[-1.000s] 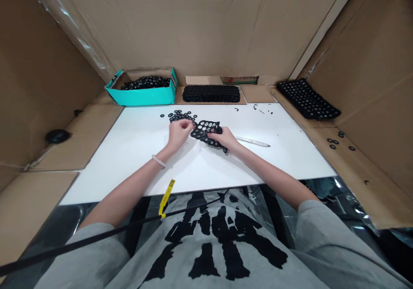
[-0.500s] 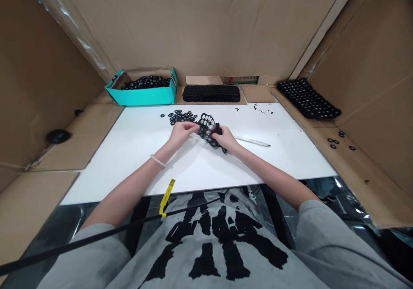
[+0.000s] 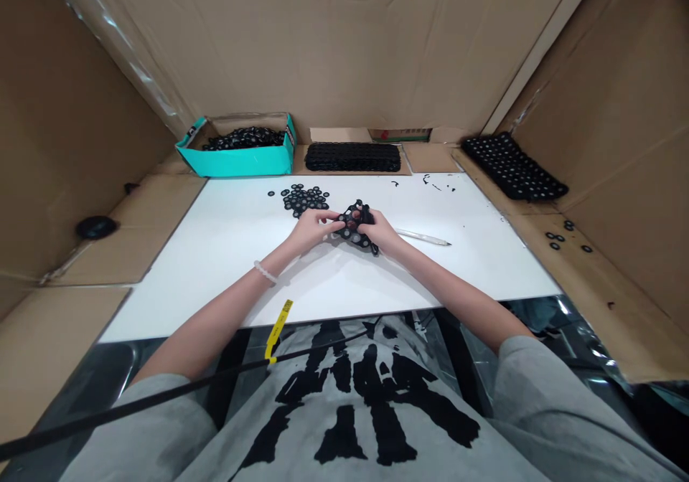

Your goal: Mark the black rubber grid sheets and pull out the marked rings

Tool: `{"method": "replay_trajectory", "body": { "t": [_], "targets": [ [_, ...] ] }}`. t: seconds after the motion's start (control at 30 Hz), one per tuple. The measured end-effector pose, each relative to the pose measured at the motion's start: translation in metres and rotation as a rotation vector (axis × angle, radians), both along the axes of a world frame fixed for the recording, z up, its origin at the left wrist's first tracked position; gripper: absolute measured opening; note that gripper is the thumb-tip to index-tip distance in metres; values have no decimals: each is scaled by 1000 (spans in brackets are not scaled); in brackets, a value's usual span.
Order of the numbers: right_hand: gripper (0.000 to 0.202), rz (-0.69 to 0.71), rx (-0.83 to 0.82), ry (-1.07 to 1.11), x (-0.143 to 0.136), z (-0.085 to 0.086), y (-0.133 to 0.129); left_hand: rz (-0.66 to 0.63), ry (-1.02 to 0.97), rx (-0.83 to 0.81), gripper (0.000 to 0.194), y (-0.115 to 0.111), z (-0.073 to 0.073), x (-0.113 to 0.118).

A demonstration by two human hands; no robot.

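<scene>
A floppy black mesh piece with round holes (image 3: pixel 352 235) is bunched up between my hands, just above the white board (image 3: pixel 215 252). My left hand (image 3: pixel 316 228) pinches its left edge between thumb and fingers. On the other side, my right hand (image 3: pixel 381 229) is closed round the bunched right part, its thumb on the near face. A pile of small black rings (image 3: pixel 304 199) lies on the board behind my left hand. To the right of my right hand rests a white pen (image 3: pixel 425 237) with a dark tip.
A turquoise-fronted box (image 3: pixel 237 161) full of black pieces stands at the back left. Beside it lies a stack of black mesh (image 3: pixel 352 156). Another black mesh sheet (image 3: pixel 514 166) leans at the right, near loose rings (image 3: pixel 554 237). Cardboard walls surround the board.
The mesh piece has been folded closer together, its raised upper left part now pulled in. My left hand has shifted slightly right and nearer, onto the mesh edge.
</scene>
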State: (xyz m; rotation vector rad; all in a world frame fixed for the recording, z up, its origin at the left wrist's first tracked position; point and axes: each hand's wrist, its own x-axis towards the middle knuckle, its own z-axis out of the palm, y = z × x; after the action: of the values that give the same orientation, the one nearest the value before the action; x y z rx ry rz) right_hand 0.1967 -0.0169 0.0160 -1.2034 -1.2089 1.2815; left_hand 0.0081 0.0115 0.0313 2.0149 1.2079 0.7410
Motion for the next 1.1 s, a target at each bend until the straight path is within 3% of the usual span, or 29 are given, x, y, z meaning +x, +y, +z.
{"method": "replay_trajectory", "body": {
  "t": [0.07,0.2,0.27,0.47,0.57,0.67,0.77,0.9,1.1],
  "targets": [
    [30,12,19,-5,0,-4,1,-6,4,45,37,-5,1,0],
    [31,17,52,-44,-2,-14,3,30,107,340,34,-18,2,5],
    [31,14,53,-56,-2,-17,4,46,143,397,29,-18,2,5],
    [29,33,49,-39,-1,-17,2,329,82,346,33,21,0,-20],
    [37,45,19,-28,1,-15,2,296,105,375,41,30,5,-29],
    [43,27,8,-18,1,-10,1,90,86,240,49,22,8,-22],
    [41,68,-4,100,1,-1,-1,-60,22,9,39,10,8,-10],
    [31,125,-108,216,1,10,-6,0,-104,-77,34,3,2,-2],
    [42,116,-62,-101,-1,7,-8,26,-292,-282,39,18,-9,-13]
  ]
}}
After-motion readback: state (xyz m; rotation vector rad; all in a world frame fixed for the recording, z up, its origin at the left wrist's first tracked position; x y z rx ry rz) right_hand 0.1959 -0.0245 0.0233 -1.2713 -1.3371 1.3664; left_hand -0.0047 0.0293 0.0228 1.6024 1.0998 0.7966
